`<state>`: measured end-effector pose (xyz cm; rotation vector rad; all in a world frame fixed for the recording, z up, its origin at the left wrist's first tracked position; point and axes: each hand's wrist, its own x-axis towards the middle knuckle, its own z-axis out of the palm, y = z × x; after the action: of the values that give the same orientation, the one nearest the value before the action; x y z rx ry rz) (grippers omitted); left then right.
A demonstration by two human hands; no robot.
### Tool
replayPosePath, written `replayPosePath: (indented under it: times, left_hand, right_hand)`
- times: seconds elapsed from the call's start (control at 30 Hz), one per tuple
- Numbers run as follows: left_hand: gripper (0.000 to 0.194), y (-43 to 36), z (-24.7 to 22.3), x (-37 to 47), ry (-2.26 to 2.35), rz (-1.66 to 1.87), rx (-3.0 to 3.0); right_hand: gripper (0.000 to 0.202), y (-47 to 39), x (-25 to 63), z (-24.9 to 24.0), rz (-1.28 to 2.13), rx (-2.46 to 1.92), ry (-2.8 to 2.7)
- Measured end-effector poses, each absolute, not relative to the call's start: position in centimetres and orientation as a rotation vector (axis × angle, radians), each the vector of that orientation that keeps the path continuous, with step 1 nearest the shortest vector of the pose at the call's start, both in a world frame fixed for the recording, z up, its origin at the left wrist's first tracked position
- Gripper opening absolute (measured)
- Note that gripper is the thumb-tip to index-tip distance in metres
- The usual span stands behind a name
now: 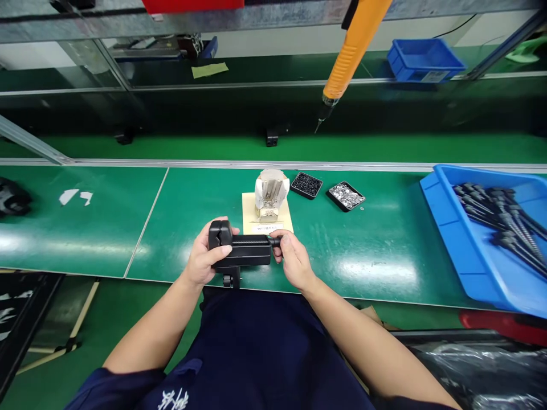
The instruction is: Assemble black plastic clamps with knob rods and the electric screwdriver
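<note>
Two-handed now, holding a black clamp point(251, 254) at the front edge of the green counter point(367, 245): wrapping the left hand point(201, 256) round its left end, pinching a short rod point(274, 242) at its right end with the right hand point(296, 262). Facing a silvery block point(269, 214) on yellow paper point(248, 208), just beyond.

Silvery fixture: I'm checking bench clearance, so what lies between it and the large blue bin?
Head view: a black tray of tiny black parts, another tray of silver parts, one loose bit, then green benchtop.
</note>
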<state>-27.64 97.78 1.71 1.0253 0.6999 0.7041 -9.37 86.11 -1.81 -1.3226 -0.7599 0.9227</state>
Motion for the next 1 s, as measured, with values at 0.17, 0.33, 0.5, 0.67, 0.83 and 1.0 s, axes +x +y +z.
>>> replayPosePath:
  times: [0.17,0.33,0.5,0.67,0.83,1.0]
  left_hand:
    - [0.076,98.3,1.0,-28.1,0.716,0.691,0.935]
    - [0.095,98.0,2.8,-28.7,0.539,0.588,0.967]
    - [0.135,98.5,6.4,-27.4,0.492,0.634,1.288]
    - [0.113,100.9,8.7,-23.3,0.517,0.876,1.468]
    - [0.113,103.2,9.4,-20.4,0.462,0.877,1.591]
    - [0.107,101.9,10.1,-18.0,0.519,0.781,1.770]
  right_hand:
    - [0.063,86.1,-9.6,-1.1,0.967,-1.297,-0.764]
    - [0.064,87.3,-9.6,0.3,1.164,-1.117,-0.357]
    - [0.052,89.5,-9.3,2.6,1.293,-0.963,-0.035]
    - [0.048,90.8,-8.3,3.4,1.338,-0.963,-0.084]
    - [0.046,89.5,-5.9,1.9,1.171,-1.141,-0.118]
    - [0.049,88.1,-2.7,1.8,0.943,-1.223,-0.173]
